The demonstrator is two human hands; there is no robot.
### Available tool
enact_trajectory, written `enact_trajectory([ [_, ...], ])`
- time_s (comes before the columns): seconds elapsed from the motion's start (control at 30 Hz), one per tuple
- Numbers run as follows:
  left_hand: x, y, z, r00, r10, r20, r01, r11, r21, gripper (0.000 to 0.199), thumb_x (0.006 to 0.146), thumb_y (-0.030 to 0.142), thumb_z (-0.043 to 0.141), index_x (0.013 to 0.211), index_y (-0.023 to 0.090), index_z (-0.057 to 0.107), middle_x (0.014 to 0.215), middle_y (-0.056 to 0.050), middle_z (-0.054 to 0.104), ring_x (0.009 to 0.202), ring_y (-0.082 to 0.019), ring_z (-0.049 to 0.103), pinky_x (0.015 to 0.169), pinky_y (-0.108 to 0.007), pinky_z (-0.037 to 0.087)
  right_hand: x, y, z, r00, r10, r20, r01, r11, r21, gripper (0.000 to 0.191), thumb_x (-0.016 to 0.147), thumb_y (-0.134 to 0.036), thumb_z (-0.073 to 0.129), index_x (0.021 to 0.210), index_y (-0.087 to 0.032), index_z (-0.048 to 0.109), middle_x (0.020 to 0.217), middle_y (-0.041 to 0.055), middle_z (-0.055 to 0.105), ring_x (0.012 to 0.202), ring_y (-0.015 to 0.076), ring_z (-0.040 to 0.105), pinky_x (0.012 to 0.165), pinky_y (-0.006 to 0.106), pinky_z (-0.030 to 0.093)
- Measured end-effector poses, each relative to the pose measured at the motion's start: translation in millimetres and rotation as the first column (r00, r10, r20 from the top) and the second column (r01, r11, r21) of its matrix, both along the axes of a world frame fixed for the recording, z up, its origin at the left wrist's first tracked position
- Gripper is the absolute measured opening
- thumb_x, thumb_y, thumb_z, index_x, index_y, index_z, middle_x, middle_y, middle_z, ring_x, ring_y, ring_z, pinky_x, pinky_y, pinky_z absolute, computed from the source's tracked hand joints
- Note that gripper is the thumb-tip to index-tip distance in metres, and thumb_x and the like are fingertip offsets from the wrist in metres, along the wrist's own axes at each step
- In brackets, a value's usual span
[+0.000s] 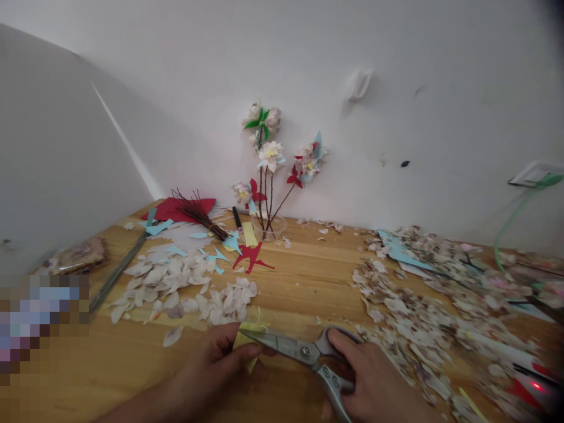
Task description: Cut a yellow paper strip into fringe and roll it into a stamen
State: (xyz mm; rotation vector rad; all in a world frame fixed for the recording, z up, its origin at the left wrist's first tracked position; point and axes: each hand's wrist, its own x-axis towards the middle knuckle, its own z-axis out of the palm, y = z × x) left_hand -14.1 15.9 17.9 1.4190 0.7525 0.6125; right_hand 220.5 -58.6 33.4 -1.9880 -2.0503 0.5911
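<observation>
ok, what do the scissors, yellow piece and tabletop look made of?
Scissors: metal, probably steel; grey, dull sheen, screw-like pivot.
Yellow piece in the left hand: likely paper; thin, matte, but softness of the image leaves felt possible.
Tabletop: wood or wood-look laminate; brown grain lines, slight gloss.

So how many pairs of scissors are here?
1 pair of scissors, in the right hand, meeting the yellow paper held by the left hand. Others could be hidden under the petals at right.
</observation>
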Motion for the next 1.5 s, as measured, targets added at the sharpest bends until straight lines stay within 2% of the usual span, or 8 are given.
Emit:
enact_trajectory([
  [0.2, -1.0, 0.5, -5.9, 1.0, -0.005, 0.016, 0.006, 1.0, -0.022, 0.031, 0.074, 0.047, 0.057, 0.082, 0.019, 0.07, 0.066, -0.001, 0.066, 0.056, -0.012, 0.056, 0.054, -0.021, 0.043, -0.2, -0.9, 0.8, 1.0, -0.03, 0.004, 0.03, 0.999, -0.014, 0.025, 0.059, -0.027, 0.068, 0.074, -0.025, 0.049, 0.071, -0.0039, 0.065, 0.061, 0.0154, 0.054, 0.052, 0.023, 0.031],
  [0.33, 0.6, 1.5, -0.9, 0.999, 0.033, 0.007, -0.033, 0.999, -0.003, 0.037, 0.07, 0.052, 0.059, 0.078, 0.018, 0.069, 0.064, -0.002, 0.065, 0.057, -0.013, 0.055, 0.053, -0.021, 0.043, 0.5, 0.6, -0.3, 0.999, -0.034, 0.012, 0.034, 0.999, -0.01, 0.04, 0.052, -0.034, 0.074, 0.083, -0.025, 0.051, 0.084, -0.0011, 0.065, 0.074, 0.0197, 0.057, 0.061, 0.025, 0.036],
  [0.47, 0.3, 3.1, 0.4, 0.999, 0.041, -0.004, -0.041, 0.998, 0.039, 0.035, 0.072, 0.05, 0.057, 0.072, 0.018, 0.07, 0.063, -0.002, 0.065, 0.057, -0.012, 0.053, 0.054, -0.02, 0.042, 1.1, 0.5, -0.7, 0.999, 0.0, 0.037, 0.001, 1.0, -0.022, 0.044, 0.053, -0.04, 0.073, 0.087, -0.023, 0.051, 0.093, 0.0027, 0.063, 0.084, 0.0231, 0.056, 0.068, 0.029, 0.037],
  [0.7, 0.2, 1.7, -3.1, 0.999, 0.026, -0.019, -0.024, 0.995, 0.093, 0.025, 0.077, 0.04, 0.055, 0.074, 0.019, 0.069, 0.064, 0.0, 0.066, 0.064, -0.014, 0.056, 0.061, -0.021, 0.043, -0.9, -0.1, -2.1, 1.0, -0.005, 0.011, 0.006, 1.0, -0.028, 0.039, 0.052, -0.035, 0.073, 0.08, -0.025, 0.049, 0.08, -0.0019, 0.063, 0.072, 0.0196, 0.056, 0.059, 0.026, 0.033],
  [0.93, 0.7, 1.3, -2.4, 1.0, 0.01, 0.009, -0.011, 0.999, 0.049, 0.028, 0.075, 0.044, 0.056, 0.074, 0.019, 0.067, 0.064, 0.0, 0.066, 0.058, -0.012, 0.056, 0.057, -0.021, 0.044, -1.2, -0.6, -2.9, 1.0, -0.019, -0.015, 0.019, 1.0, -0.012, 0.036, 0.052, -0.03, 0.074, 0.077, -0.025, 0.049, 0.07, -0.0061, 0.063, 0.059, 0.0149, 0.052, 0.052, 0.023, 0.028],
  [1.03, 0.1, 1.5, -6.2, 1.0, 0.019, 0.021, -0.018, 1.0, -0.015, 0.031, 0.073, 0.048, 0.057, 0.075, 0.018, 0.066, 0.063, 0.0, 0.066, 0.055, -0.012, 0.055, 0.054, -0.021, 0.043, -1.9, 0.5, -1.1, 1.0, -0.022, 0.019, 0.022, 1.0, 0.006, 0.028, 0.058, -0.031, 0.069, 0.076, -0.025, 0.048, 0.07, -0.0048, 0.064, 0.06, 0.0153, 0.053, 0.052, 0.024, 0.028],
  [1.23, 2.2, 0.3, -4.2, 0.999, 0.017, 0.046, -0.014, 0.998, -0.064, 0.038, 0.068, 0.054, 0.06, 0.074, 0.018, 0.068, 0.064, -0.001, 0.066, 0.053, -0.012, 0.055, 0.051, -0.021, 0.045, -1.3, 2.6, 0.2, 0.999, -0.006, 0.035, 0.006, 1.0, 0.002, 0.031, 0.057, -0.039, 0.07, 0.073, -0.024, 0.048, 0.071, -0.0023, 0.064, 0.061, 0.0165, 0.054, 0.053, 0.024, 0.031],
  [1.5, 0.8, 1.9, -5.0, 0.999, -0.011, 0.048, 0.013, 0.999, -0.046, 0.029, 0.074, 0.046, 0.058, 0.081, 0.02, 0.07, 0.065, -0.001, 0.066, 0.053, -0.01, 0.054, 0.052, -0.02, 0.044, 1.9, 2.4, -1.0, 1.0, -0.009, 0.008, 0.009, 1.0, 0.004, 0.039, 0.051, -0.043, 0.076, 0.073, -0.025, 0.049, 0.07, -0.0034, 0.064, 0.062, 0.016, 0.055, 0.053, 0.023, 0.033],
])
